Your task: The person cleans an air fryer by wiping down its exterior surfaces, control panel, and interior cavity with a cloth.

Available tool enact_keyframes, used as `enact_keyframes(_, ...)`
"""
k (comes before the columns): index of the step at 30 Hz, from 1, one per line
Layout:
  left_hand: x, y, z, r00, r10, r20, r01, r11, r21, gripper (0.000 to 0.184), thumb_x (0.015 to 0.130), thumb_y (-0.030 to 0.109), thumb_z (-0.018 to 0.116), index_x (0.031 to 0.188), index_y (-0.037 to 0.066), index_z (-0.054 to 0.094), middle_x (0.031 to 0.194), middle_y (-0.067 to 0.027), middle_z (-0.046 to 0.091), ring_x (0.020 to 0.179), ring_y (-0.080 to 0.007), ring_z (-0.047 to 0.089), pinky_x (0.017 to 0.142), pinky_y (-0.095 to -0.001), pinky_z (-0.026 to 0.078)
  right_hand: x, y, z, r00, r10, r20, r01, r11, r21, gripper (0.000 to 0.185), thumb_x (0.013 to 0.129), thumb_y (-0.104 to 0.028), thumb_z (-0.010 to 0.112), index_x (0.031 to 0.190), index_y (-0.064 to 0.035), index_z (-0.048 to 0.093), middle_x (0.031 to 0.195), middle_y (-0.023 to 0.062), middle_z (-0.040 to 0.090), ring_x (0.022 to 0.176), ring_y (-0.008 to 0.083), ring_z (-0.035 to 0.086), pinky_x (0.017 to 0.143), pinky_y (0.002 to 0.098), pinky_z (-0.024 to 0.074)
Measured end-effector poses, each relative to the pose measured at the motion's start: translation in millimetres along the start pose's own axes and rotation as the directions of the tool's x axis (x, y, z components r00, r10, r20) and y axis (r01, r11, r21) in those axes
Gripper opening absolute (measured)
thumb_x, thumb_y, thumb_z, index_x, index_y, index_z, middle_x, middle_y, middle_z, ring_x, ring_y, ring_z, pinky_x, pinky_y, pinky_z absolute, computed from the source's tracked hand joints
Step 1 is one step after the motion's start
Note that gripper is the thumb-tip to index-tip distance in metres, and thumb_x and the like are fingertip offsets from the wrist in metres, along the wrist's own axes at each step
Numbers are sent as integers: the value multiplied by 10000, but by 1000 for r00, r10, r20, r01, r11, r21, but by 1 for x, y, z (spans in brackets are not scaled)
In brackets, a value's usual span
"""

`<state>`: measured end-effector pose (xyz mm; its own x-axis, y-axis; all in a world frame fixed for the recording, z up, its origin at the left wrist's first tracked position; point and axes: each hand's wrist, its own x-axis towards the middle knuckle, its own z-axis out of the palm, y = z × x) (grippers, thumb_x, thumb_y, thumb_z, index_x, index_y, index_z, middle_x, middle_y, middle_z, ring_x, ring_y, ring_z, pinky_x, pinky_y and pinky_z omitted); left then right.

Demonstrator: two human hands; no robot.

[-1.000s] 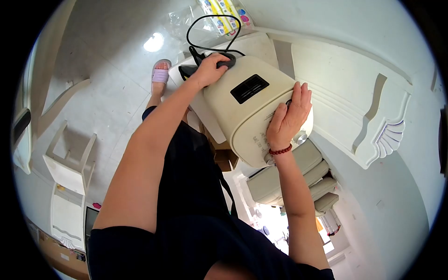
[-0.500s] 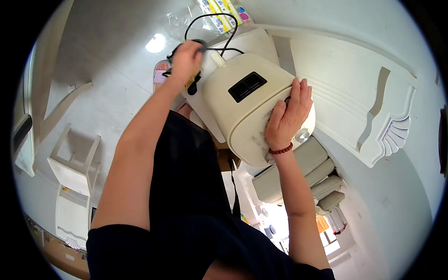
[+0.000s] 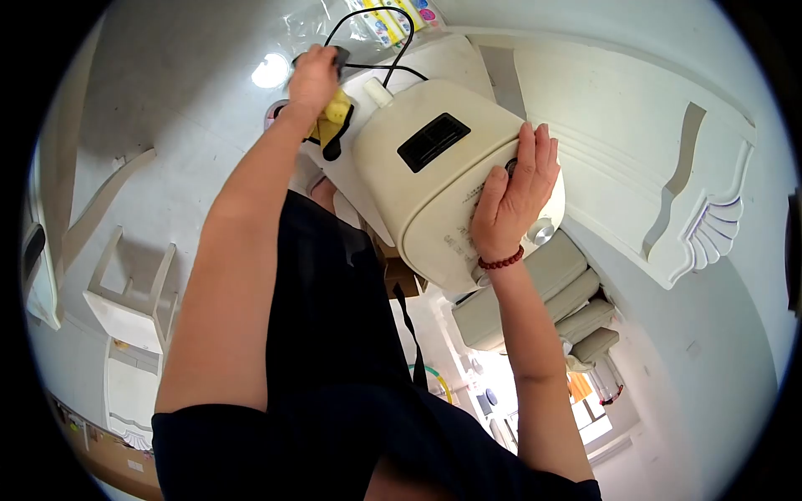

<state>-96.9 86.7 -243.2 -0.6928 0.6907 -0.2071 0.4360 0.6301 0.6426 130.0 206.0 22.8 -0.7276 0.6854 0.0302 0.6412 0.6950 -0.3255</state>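
Note:
A cream, rounded appliance [image 3: 388, 159] with a black vent [image 3: 434, 142] and a silver knob [image 3: 543, 231] looks like an air fryer. Flat against its front panel, fingers stretched out, lies my right hand [image 3: 514, 200], a red bead bracelet at the wrist. My left hand [image 3: 313, 83] is curled beyond the appliance's left side, closed around something dark that it mostly hides. Just below that hand is a yellow and black thing [image 3: 336, 117], its kind unclear. A black power cord [image 3: 411, 32] loops from behind the appliance towards my left hand.
The appliance stands on a white surface [image 3: 468, 63] beside a white carved panel [image 3: 601, 125]. Colourful packets [image 3: 393, 25] and clear plastic lie at the back. A white chair [image 3: 125, 313] stands at left, a beige sofa [image 3: 535, 275] at lower right.
My left hand has moved up and left in view, exposing more of the yellow and black thing. My right hand stays on the appliance; the whole view has shifted slightly.

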Motion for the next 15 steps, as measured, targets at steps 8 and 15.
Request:
enact_keyframes(8, -46, 44, 7, 905, 403, 134, -375, 906, -196, 260, 844, 78, 666, 1104, 80, 672, 1187, -75, 587, 1054, -314, 544, 915, -391, 475, 0, 0, 0, 1000, 5, 5, -5, 1000, -9, 575, 916, -181, 453, 1478, -78, 394, 1528, 201, 339, 1420, 427, 270, 1150, 583, 124)
enact_keyframes(15, -26, 46, 11, 883, 387, 267, -391, 920, -41, 280, 865, 102, 609, 1140, 152, 619, 1126, -36, 563, 1014, -287, 553, 833, -404, 526, -1, 0, 2, 1000, -3, 8, 3, 1000, 2, 578, 917, -180, 452, 1482, -77, 387, 1531, 199, 335, 1418, 431, 270, 1150, 585, 121)
